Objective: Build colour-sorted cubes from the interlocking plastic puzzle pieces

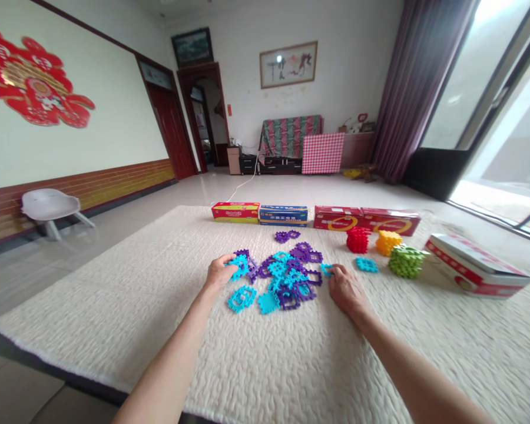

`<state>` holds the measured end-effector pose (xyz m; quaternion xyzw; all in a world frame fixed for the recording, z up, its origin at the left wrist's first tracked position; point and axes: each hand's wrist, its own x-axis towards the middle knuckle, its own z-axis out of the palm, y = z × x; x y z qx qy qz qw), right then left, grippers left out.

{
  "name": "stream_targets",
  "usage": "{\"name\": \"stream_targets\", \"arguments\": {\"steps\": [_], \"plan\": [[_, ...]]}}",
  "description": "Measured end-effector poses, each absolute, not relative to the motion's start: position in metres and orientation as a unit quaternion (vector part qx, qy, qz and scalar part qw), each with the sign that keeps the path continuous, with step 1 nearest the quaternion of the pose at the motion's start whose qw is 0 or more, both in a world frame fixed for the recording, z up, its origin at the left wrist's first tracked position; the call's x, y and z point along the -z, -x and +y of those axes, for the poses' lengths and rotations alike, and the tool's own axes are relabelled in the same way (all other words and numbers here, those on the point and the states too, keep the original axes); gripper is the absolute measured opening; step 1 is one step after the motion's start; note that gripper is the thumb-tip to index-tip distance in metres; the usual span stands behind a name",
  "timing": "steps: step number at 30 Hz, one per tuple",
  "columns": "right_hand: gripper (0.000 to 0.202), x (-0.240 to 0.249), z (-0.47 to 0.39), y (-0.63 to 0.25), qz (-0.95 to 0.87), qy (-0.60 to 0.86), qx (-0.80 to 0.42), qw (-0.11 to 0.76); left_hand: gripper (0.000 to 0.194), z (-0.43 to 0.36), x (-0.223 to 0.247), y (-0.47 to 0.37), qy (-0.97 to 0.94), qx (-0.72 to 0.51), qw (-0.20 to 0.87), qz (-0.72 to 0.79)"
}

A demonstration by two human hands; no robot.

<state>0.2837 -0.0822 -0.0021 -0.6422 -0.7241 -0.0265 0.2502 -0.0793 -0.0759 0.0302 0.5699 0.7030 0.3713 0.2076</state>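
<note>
A loose pile of purple and blue plastic building tiles [287, 280] with notched edges lies on the cream quilted cover. At its left side my left hand [218, 274] has its fingers closed on a blue tile [238, 267], with purple tiles right beside it. My right hand [347, 288] pinches another blue tile [325, 269] at the pile's right edge. Separate blue tiles [241, 299] lie below my left hand. To the right stand a red stack [358, 240], a yellow stack [387, 242] and a green stack [406, 261] of tiles, with a flat blue tile [366, 265] near them.
Behind the pile runs a row of boxes: a red-yellow box [235, 212], a blue box [283, 215] and red boxes [338, 218]. A white and red carton [477, 265] sits at the right. The quilted cover [115, 294] ends at the left edge; a white chair [50, 206] stands beyond.
</note>
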Motion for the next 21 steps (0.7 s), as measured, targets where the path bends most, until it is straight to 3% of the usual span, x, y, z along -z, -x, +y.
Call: {"name": "stream_targets", "arguments": {"steps": [4,8,17,21], "plan": [[0.026,0.004,-0.081,-0.285,-0.723,0.640,0.023,0.260,0.045,-0.069,-0.042,0.071,-0.459,-0.543,0.284,0.643],[0.025,0.004,-0.081,-0.285,-0.718,0.643,0.017,0.265,0.046,-0.060,-0.054,0.040,-0.431,-0.602,0.311,0.596],[0.026,-0.002,-0.086,-0.283,-0.712,0.651,0.004,0.264,0.044,-0.028,-0.048,-0.053,-0.515,-0.489,0.370,0.598],[0.026,-0.001,-0.086,-0.283,-0.711,0.649,0.005,0.273,0.047,-0.023,-0.048,-0.048,-0.540,-0.464,0.307,0.632]]}}
